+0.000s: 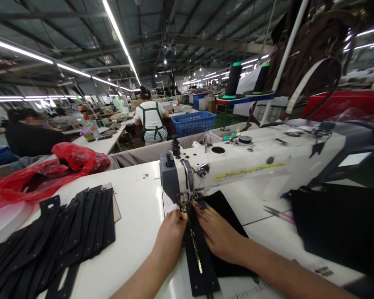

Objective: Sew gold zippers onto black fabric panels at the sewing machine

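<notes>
A black strip [203,279] with a gold-toothed zipper [196,254] down its middle lies beneath the needle area of a white sewing machine [252,155]. Under it spreads a larger black fabric panel [226,209]. On the strip's left edge, close to the presser foot, my left hand [171,233] has its fingers curled and pinched at the edge. My right hand [220,236] rests flat over the strip's right side and the panel, fingers stretched toward the foot. The machine head and my fingers hide the needle point.
Many black cut pieces [77,228] lie overlapped at left, before a red plastic bag [81,160]. Scissors [280,214] and more black fabric [339,228] lie at right. Thread cones [233,81] stand behind the machine. Beyond are a blue basket [193,123] and a seated person [150,118].
</notes>
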Tool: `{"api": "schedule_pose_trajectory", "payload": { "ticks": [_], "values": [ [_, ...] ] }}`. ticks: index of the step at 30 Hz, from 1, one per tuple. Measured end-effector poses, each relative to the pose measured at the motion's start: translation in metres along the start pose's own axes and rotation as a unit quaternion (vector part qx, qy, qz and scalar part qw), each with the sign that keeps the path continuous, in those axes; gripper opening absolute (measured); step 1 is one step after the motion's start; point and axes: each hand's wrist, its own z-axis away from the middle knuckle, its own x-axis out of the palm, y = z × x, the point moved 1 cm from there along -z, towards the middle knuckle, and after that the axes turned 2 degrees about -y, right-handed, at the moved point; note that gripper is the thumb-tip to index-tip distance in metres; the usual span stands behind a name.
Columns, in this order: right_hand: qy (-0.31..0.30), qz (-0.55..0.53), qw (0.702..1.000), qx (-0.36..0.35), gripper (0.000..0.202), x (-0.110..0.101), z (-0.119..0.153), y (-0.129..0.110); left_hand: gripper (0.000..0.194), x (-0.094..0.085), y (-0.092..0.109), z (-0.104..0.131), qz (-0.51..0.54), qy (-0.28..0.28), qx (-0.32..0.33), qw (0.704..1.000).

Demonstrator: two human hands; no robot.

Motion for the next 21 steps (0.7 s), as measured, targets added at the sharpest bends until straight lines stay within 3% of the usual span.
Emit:
{"api": "schedule_pose_trajectory", "payload": {
  "ticks": [3,5,8,11,17,21],
  "values": [
    [0.053,-0.018,0.998,0.0,0.038,-0.004,0.02,-0.02,0.028,-0.003,0.0,0.006,0.012,0.008,-0.005,1.0],
    [0.129,-0.01,0.991,-0.04,0.026,0.001,0.034,-0.036,0.032,-0.005,0.001,0.013,0.016,0.014,-0.004,1.0],
    [0.227,0.052,0.968,-0.093,0.027,0.013,0.048,-0.054,0.035,-0.007,0.004,0.021,0.018,0.023,-0.007,1.0],
    [0.235,0.093,0.963,-0.096,0.031,0.02,0.049,-0.062,0.033,-0.007,0.008,0.022,0.021,0.027,-0.014,0.999],
    [0.194,0.091,0.97,-0.116,0.032,0.016,0.049,-0.064,0.027,-0.005,0.012,0.021,0.019,0.025,0.001,1.0],
    [0.214,0.086,0.968,-0.098,0.028,0.021,0.049,-0.062,0.027,-0.004,0.011,0.021,0.01,0.024,0.01,1.0]
  ]
}}
